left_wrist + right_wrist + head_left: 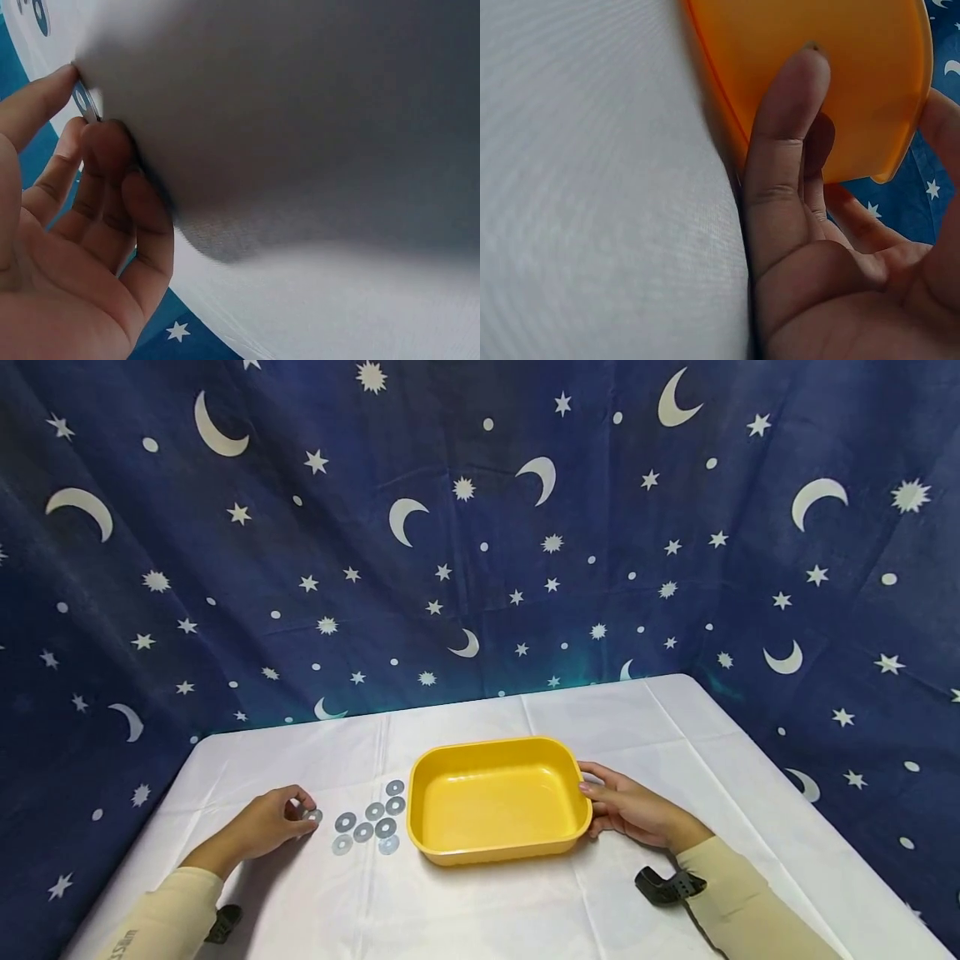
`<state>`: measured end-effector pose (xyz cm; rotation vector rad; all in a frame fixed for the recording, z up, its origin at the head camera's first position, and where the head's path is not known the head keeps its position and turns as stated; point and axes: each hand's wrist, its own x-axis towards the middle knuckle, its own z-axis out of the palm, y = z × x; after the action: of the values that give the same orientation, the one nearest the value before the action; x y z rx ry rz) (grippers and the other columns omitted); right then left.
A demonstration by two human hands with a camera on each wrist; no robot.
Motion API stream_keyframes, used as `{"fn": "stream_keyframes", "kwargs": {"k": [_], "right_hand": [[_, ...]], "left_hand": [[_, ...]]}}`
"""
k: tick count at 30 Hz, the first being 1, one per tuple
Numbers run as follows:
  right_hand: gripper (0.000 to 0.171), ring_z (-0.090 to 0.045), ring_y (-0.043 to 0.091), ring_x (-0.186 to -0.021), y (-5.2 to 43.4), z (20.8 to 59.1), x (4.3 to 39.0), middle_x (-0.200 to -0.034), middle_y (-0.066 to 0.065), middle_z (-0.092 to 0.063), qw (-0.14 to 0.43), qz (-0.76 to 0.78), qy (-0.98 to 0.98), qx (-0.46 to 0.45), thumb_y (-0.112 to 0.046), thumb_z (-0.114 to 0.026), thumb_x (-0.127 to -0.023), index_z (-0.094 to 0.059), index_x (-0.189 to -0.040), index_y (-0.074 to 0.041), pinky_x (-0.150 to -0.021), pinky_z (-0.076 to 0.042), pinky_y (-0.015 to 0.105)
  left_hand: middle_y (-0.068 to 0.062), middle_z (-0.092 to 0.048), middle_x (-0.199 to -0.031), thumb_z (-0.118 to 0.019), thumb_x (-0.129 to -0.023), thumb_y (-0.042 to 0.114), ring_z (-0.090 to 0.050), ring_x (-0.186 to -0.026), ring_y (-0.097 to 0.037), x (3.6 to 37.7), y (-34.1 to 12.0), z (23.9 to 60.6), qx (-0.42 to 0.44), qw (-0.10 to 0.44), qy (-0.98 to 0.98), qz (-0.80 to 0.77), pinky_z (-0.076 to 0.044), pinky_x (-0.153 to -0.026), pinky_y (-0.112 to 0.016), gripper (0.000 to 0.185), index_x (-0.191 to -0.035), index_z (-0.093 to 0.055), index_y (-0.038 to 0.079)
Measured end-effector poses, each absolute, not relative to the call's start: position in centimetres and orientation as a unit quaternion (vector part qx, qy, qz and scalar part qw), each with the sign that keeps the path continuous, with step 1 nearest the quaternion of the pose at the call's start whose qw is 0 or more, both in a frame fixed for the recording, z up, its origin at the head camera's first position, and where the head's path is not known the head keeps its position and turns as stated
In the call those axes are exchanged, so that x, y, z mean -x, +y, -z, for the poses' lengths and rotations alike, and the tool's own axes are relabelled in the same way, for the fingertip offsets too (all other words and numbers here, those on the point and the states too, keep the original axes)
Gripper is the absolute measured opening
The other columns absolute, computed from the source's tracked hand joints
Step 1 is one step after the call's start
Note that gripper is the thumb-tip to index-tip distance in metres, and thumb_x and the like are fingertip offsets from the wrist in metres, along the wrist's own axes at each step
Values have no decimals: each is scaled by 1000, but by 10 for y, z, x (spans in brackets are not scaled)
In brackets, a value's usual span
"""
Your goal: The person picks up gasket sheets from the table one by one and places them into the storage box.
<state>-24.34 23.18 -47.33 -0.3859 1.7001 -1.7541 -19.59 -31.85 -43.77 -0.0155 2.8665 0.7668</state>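
Note:
My left hand (272,825) is low over the white cloth on the left and pinches a metal washer (312,815) between thumb and fingertips. In the left wrist view that washer (85,100) stands tilted on edge. Just to its right, several grey flat washers (363,832) lie in a loose cluster on the cloth. Beside them stands a yellow plastic tray (498,853), its inside bare. My right hand (633,810) grips the tray's right end, thumb at the rim. In the right wrist view the fingers (780,165) lie against the tray's outer wall (855,75).
A white cloth (480,914) covers the table. Dark blue curtains (480,593) with moons and stars hang behind it and at both sides. Each wrist wears a black strap, one seen at the right sleeve (738,893).

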Motion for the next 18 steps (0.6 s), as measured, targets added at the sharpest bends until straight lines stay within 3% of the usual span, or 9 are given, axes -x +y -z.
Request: {"fn": "stream_keyframes", "kwargs": {"k": [18], "right_hand": [[70, -70, 22, -89, 230, 470, 242, -123, 15, -66, 325, 668, 657, 129, -35, -50, -105, -12, -159, -10, -78, -60, 32]], "left_hand": [[-6, -52, -82, -83, -81, 22, -50, -76, -19, 203, -322, 436, 23, 117, 957, -263, -38, -67, -32, 36, -99, -58, 3]]}}
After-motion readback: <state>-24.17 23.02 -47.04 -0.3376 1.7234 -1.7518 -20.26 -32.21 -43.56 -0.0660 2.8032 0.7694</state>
